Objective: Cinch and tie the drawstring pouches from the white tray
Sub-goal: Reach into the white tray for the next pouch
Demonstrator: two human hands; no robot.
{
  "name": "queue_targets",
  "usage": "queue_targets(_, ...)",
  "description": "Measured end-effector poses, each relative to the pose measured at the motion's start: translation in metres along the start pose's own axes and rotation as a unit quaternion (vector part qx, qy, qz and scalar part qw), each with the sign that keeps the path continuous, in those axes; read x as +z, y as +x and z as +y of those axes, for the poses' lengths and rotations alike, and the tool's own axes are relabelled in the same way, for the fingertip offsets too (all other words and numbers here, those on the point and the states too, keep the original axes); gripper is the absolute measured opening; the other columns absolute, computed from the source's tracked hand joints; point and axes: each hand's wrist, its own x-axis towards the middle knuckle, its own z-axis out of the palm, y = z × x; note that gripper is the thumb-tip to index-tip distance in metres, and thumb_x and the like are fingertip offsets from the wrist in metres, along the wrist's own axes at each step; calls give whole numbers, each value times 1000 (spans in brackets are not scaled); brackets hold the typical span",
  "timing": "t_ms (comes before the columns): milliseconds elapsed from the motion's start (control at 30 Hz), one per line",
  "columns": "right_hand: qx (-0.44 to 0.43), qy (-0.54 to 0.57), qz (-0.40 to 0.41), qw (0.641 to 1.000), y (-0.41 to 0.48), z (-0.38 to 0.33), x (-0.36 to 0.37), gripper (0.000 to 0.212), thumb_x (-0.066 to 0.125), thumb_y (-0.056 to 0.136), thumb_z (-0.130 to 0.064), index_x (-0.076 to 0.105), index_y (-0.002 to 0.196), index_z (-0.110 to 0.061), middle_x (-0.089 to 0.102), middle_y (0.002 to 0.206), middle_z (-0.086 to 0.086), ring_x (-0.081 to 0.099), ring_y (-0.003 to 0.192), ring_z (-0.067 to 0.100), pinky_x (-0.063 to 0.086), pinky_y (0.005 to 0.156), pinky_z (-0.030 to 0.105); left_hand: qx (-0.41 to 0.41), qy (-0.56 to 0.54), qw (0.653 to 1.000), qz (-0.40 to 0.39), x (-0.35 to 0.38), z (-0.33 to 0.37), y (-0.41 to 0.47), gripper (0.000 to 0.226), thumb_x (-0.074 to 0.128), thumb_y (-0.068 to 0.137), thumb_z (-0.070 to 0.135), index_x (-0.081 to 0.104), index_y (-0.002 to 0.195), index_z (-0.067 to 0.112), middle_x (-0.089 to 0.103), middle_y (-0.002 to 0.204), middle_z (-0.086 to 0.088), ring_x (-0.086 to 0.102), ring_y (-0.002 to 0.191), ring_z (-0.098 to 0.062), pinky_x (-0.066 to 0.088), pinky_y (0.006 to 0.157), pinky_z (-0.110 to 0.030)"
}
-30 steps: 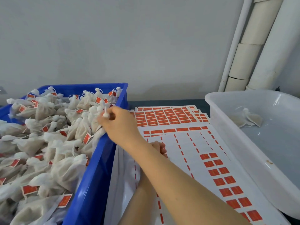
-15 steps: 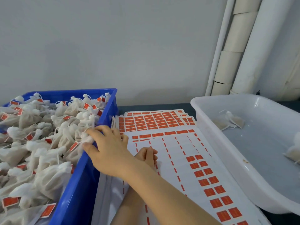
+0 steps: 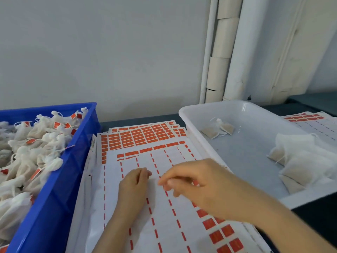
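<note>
The white tray (image 3: 189, 123) stands at the right. Two flat beige drawstring pouches (image 3: 218, 129) lie at its far end, and a heap of several more pouches (image 3: 306, 161) sits against its right side. My right hand (image 3: 198, 187) hovers over the label sheets just left of the tray, its fingers loosely curled and holding nothing. My left hand (image 3: 134, 187) rests on the sheets beside it, also with nothing in it.
A blue bin (image 3: 73, 170) at the left is heaped with tied pouches (image 3: 36, 143) carrying orange tags. Sheets of orange labels (image 3: 145, 136) cover the table between bin and tray. More label sheets (image 3: 306, 117) lie behind the tray. White pipes (image 3: 218, 61) run up the wall.
My right hand has left the tied pouch in the blue bin and swung right across the label sheets toward the white tray. The view has turned right. My left hand has stayed on the sheets.
</note>
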Motion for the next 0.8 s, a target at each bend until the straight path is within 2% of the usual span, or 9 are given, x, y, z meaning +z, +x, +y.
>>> queue_targets(100, 27, 19, 18, 999, -27, 5, -42, 20, 43, 81, -54, 60, 91, -53, 63, 90, -32, 59, 85, -14, 49, 68, 8, -12, 11, 1000, -8, 2, -5, 0, 23, 41, 99, 28, 62, 92, 27, 62, 97, 9, 57, 88, -7, 42, 85, -23)
queue_targets(167, 60, 29, 81, 995, -37, 27, -69, 29, 45, 69, -61, 63, 91, -52, 67, 87, -28, 63, 81, -9, 49, 70, 16, -17, 19, 1000, -10, 2, -5, 1, 22, 40, 100, 28, 62, 93, 28, 61, 100, 10, 56, 91, -8, 41, 89, -24)
queue_targets(267, 181, -60, 136, 972, -39, 91, -103, 16, 54, 85, -41, 65, 96, -45, 67, 99, -19, 61, 87, -2, 43, 73, 17, -20, 31, 999, -11, 4, -7, 4, 23, 40, 100, 28, 62, 94, 27, 61, 100, 10, 55, 89, -6, 40, 88, -22)
queue_targets(367, 376, -252, -5, 892, -42, 161, -125, 36, 52, 92, -26, 50, 128, -25, 51, 132, 0, 50, 111, 15, 39, 90, 24, -19, 39, 999, -9, 4, -6, 4, 23, 40, 100, 27, 62, 94, 27, 60, 100, 10, 54, 88, -6, 39, 87, -21)
queue_targets(467, 465, -350, -85, 809, -51, 199, -130, 55, 50, 92, -25, 28, 142, -21, 39, 142, 4, 42, 125, 22, 35, 102, 27, -19, 46, 999, -10, 4, -7, 5, 23, 39, 100, 27, 62, 95, 27, 60, 100, 11, 53, 89, -6, 38, 88, -21)
queue_targets(567, 492, -402, -40, 771, -57, 213, -133, 65, 53, 87, -22, 21, 143, -23, 40, 138, 4, 44, 121, 22, 39, 99, 30, -19, 42, 999, -9, 4, -8, 5, 24, 39, 100, 28, 63, 96, 26, 60, 99, 12, 54, 87, -5, 39, 87, -20)
queue_targets(633, 509, -424, -4, 749, -56, 215, -132, 65, 59, 83, -26, 25, 138, -21, 43, 129, 5, 47, 114, 22, 42, 92, 29, -17, 40, 999, -9, 4, -8, 5, 24, 39, 100, 27, 63, 95, 27, 60, 98, 13, 54, 85, -3, 39, 85, -19)
queue_targets(733, 553, -398, 13, 732, -51, 212, -129, 41, 61, 82, -29, 45, 116, -14, 49, 110, 5, 52, 102, 19, 45, 80, 24, -14, 36, 999, -10, 3, -9, 5, 23, 40, 100, 27, 62, 93, 27, 60, 97, 13, 54, 85, -4, 39, 85, -19)
queue_targets(800, 553, -385, 4, 739, -51, 210, -127, 28, 60, 83, -28, 50, 106, -15, 51, 104, 2, 52, 99, 17, 44, 80, 22, -14, 37, 999, -11, 3, -8, 6, 23, 40, 100, 27, 62, 93, 27, 60, 97, 12, 54, 85, -4, 39, 86, -20)
